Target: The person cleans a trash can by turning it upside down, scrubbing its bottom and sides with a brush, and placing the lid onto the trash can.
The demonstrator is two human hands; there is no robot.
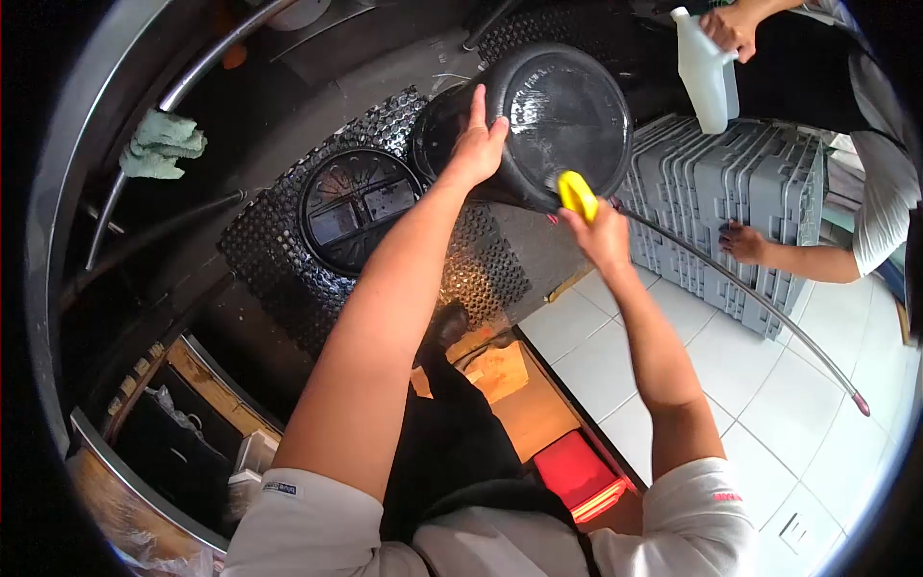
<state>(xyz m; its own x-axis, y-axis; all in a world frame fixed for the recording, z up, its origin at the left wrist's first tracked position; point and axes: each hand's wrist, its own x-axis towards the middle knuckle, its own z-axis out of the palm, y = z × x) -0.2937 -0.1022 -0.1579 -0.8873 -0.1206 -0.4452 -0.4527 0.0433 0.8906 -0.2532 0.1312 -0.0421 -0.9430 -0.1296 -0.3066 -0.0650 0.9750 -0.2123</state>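
Two white sleeves point(308, 524) nearest, torso cut off below. Left hand point(478, 149): thumb and one finger spread on black bin point(567, 115), rest hidden. Right hand point(601, 236) grips one yellow brush point(577, 195) at bin's base rim, bristles unclear. One bin, tipped, mouth hidden. One co-worker, cut off right: one hand point(733, 27) on jug point(705, 79), other point(742, 242) touching grey crates point(673, 183), count unclear.

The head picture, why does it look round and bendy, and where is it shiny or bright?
Head view: black corners and bowed edges, probably from a wide lens; head view: white glare on the bottom of the black bin; head view: floor tiles washed out toward the right.
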